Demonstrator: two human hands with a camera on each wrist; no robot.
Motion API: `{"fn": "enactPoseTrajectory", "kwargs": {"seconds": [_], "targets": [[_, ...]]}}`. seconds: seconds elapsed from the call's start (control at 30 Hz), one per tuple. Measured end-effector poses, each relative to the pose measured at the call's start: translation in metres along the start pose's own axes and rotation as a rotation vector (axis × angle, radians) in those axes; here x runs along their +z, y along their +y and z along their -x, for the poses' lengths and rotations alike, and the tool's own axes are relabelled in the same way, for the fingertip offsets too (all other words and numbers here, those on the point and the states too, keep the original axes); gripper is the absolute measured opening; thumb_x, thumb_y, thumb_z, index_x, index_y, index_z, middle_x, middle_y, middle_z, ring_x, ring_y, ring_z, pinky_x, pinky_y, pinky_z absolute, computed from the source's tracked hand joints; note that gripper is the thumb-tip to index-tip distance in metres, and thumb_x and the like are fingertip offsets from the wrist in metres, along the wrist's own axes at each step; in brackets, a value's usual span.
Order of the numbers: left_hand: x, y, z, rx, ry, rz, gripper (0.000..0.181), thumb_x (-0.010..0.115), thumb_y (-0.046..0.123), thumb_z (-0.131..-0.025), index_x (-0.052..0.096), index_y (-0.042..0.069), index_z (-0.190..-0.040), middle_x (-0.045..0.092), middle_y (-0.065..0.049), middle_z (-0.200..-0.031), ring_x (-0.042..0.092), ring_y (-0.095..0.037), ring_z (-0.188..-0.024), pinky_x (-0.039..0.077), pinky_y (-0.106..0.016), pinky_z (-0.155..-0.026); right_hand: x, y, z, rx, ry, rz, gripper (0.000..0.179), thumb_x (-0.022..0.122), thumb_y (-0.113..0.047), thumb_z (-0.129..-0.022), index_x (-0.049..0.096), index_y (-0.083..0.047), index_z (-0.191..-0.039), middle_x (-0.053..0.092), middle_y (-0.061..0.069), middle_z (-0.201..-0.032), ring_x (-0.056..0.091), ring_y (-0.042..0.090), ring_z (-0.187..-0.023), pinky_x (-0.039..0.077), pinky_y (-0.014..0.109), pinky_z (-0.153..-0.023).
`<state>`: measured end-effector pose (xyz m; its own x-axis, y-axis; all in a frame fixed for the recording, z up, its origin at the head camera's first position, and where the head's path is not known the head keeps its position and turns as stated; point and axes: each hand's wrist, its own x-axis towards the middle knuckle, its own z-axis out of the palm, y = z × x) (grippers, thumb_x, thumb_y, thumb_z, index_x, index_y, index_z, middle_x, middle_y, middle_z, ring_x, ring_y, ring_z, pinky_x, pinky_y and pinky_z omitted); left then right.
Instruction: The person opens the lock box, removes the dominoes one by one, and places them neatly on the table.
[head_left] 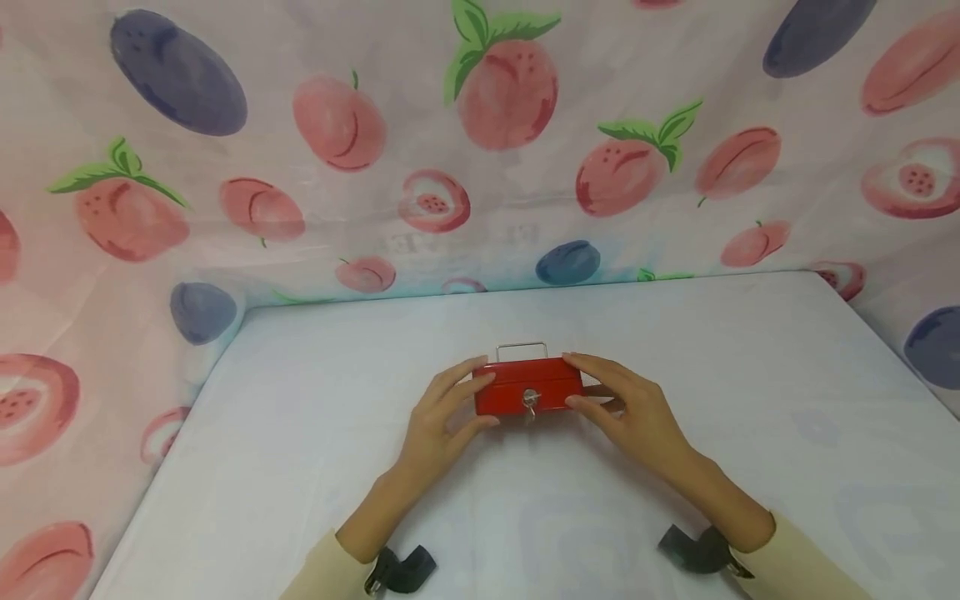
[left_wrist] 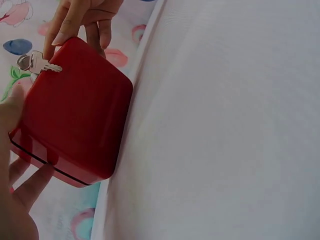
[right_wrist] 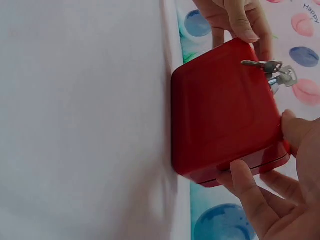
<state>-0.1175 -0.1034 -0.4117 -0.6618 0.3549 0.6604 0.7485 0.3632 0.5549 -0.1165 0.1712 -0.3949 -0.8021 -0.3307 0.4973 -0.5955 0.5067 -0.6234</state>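
Fingers of my left hand (head_left: pixel 433 423) and right hand (head_left: pixel 642 413) bent round opposite ends of a small, glossy red box with rounded corners (head_left: pixel 553 390), spread no wider than its body needed, thumbs at its front. I held it tilted back, front raised, about midway between the left and right edges of the white, cloth-covered tabletop (head_left: pixel 337 467); whether its rear edge touched down I could not tell. Its sides were smooth, so I judged that one hand easing before the other might let a corner slip. Small silver keys (head_left: pixel 531 410) hung from the round silver lock (head_left: pixel 530 395); catching them on a thumb or the tabletop could have bent one. The thin silver wire handle (head_left: pixel 522 344) stood out beyond the top, likely to flop if I tipped further. Free room lay towards both front corners; the far edge met a pink, fruit-printed sheet (head_left: pixel 525 192), which I reckoned would limit long pushes.
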Motion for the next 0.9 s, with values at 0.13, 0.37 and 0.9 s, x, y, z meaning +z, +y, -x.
{"fn": "enactPoseTrajectory", "kwargs": {"seconds": [0.13, 0.37, 0.9], "targets": [[-0.001, 0.008, 0.003, -0.099, -0.002, 0.072, 0.058, 0.074, 0.005, -0.082, 0.053, 0.009, -0.135, 0.048, -0.007, -0.140, 0.047, -0.022, -0.126, 0.051, -0.036, -0.089, 0.000, -0.004, 0.002, 0.014, 0.008, -0.018, 0.060, 0.078, -0.010, -0.080, 0.056, -0.020, -0.135, 0.057, -0.001, -0.132, 0.068, 0.017, -0.096, 0.057, 0.029, -0.071], [0.002, 0.018, 0.007, -0.218, 0.038, 0.099, 0.060, 0.072, 0.007, -0.085, 0.048, 0.013, -0.140, 0.048, -0.003, -0.141, 0.046, -0.019, -0.128, 0.051, -0.037, -0.087, 0.001, -0.010, 0.006, 0.030, 0.013, -0.054, 0.061, 0.078, -0.008, -0.078, 0.057, -0.020, -0.134, 0.057, -0.001, -0.130, 0.063, 0.021, -0.106, 0.057, 0.032, -0.072], [0.010, 0.037, 0.007, -0.335, 0.095, 0.164, 0.058, 0.071, -0.003, -0.081, 0.051, 0.004, -0.135, 0.054, -0.014, -0.135, 0.051, -0.027, -0.123, 0.050, -0.041, -0.088, 0.006, -0.015, 0.016, 0.108, 0.035, -0.098, 0.062, 0.077, -0.004, -0.078, 0.056, -0.017, -0.135, 0.061, 0.004, -0.128, 0.064, 0.025, -0.106, 0.054, 0.028, -0.078]]}}
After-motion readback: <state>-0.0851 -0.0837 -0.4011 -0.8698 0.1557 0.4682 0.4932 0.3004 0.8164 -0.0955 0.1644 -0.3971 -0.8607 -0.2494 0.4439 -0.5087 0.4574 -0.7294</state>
